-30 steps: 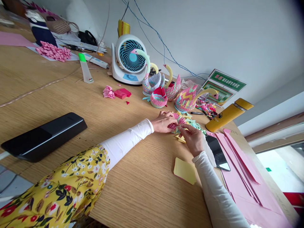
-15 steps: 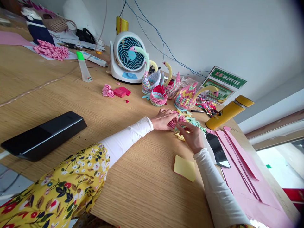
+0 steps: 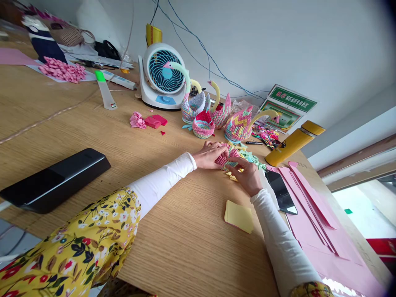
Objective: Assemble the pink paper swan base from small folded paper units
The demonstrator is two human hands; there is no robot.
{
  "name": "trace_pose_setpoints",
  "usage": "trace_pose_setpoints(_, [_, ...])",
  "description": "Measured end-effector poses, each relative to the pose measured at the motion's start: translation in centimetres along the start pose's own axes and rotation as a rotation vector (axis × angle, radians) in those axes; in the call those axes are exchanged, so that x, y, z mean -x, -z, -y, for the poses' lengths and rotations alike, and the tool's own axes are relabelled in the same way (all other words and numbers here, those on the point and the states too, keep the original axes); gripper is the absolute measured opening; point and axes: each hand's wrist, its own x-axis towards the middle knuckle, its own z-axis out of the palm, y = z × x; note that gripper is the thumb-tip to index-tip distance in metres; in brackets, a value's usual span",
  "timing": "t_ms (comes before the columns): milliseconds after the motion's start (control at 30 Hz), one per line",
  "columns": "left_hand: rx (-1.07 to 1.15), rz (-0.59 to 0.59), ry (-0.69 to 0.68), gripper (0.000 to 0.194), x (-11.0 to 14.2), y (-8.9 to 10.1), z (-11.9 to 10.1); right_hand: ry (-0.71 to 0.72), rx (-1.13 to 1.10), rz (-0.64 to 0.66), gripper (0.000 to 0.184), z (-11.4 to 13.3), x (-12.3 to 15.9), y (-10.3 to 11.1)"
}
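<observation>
Between my two hands is a round piece built from folded paper (image 3: 231, 150), mostly pink with some green at its near side. My left hand (image 3: 208, 156) curls around its left side, fingers bent over the top. On the near right side, the fingers of my right hand (image 3: 247, 175) are closed against the rim; whether a loose paper unit is between them is hidden. Just behind and to the right lie green folded paper units (image 3: 250, 156). A few yellow units (image 3: 230, 176) stick out beneath my right fingers.
Finished paper swans (image 3: 239, 123) and a small pink paper bowl (image 3: 203, 126) stand behind, near a fan (image 3: 165, 74). Right are a yellow bottle (image 3: 293, 144), a phone (image 3: 281, 192) and pink sheets (image 3: 318, 218). Yellow paper squares (image 3: 239, 216) lie nearer; a black device (image 3: 55, 179) sits left.
The view has shifted slightly, so everything sits a little further left. My right fingers have moved slightly along the paper piece's near rim, while my left hand keeps its hold.
</observation>
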Motion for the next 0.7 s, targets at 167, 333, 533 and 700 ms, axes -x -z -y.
trace_pose_setpoints(167, [0.003, -0.017, -0.001, 0.039, 0.1, 0.0, 0.6, 0.005, -0.013, 0.032, 0.031, 0.0, 0.0, -0.1])
trace_pose_setpoints(333, [-0.021, 0.002, -0.022, 0.034, 0.3, 0.3, 0.8, 0.043, 0.002, -0.003, 0.031, 0.0, 0.0, -0.6])
trace_pose_setpoints(533, [-0.020, -0.035, -0.082, 0.035, 0.5, 0.1, 1.0, 0.080, -0.007, 0.001, 0.030, 0.3, 0.0, -0.7])
trace_pose_setpoints(700, [0.013, -0.069, -0.124, 0.031, 0.3, 0.2, 1.3, 0.082, -0.053, 0.054, 0.030, 0.2, 0.0, -0.3])
